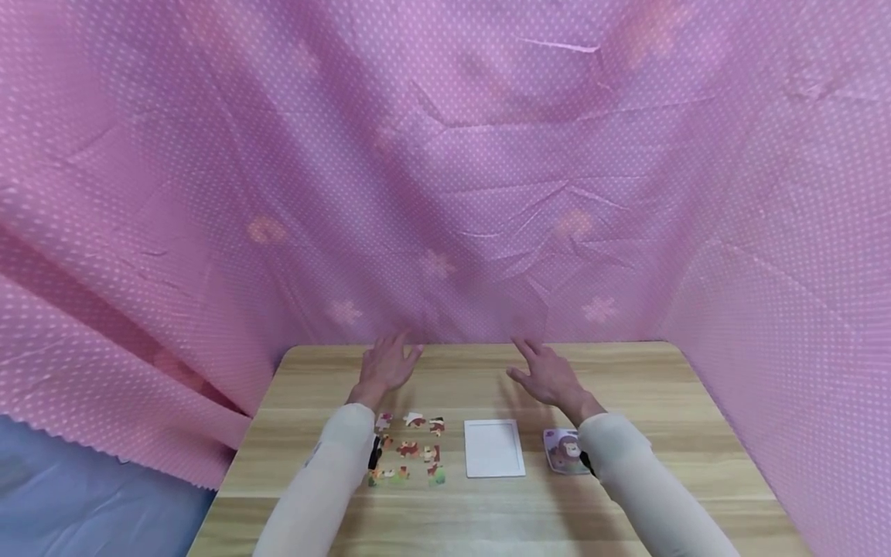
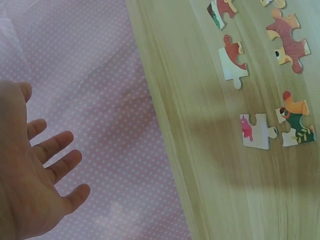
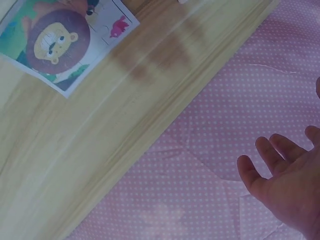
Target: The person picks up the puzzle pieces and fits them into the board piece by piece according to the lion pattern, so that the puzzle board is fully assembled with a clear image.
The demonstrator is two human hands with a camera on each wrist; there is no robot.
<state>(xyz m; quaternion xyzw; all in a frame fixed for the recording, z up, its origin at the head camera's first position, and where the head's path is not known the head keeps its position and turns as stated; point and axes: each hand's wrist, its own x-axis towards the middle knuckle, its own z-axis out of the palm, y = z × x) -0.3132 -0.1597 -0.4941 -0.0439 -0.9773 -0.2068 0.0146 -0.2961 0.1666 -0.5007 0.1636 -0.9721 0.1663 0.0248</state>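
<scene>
My left hand (image 1: 387, 363) is held out over the far part of the table, its fingers spread and holding nothing. Several loose jigsaw pieces (image 1: 407, 449) lie spaced apart on the near side of that hand; in the left wrist view one white piece with a pink animal (image 2: 255, 135) shows clearly. Likewise, the right hand (image 1: 548, 375) reaches forward with fingers extended and no object in it. Nearer my body than this hand is a picture card of a lion (image 1: 565, 452), partly covered by the right sleeve. A white puzzle frame (image 1: 494, 449) lies flat between the pieces and the card.
Everything lies on a light wooden table (image 1: 647, 387) with rounded far corners. Pink dotted cloth (image 1: 445, 193) hangs behind the table and along both sides. Blue fabric (image 1: 90, 495) shows at the lower left.
</scene>
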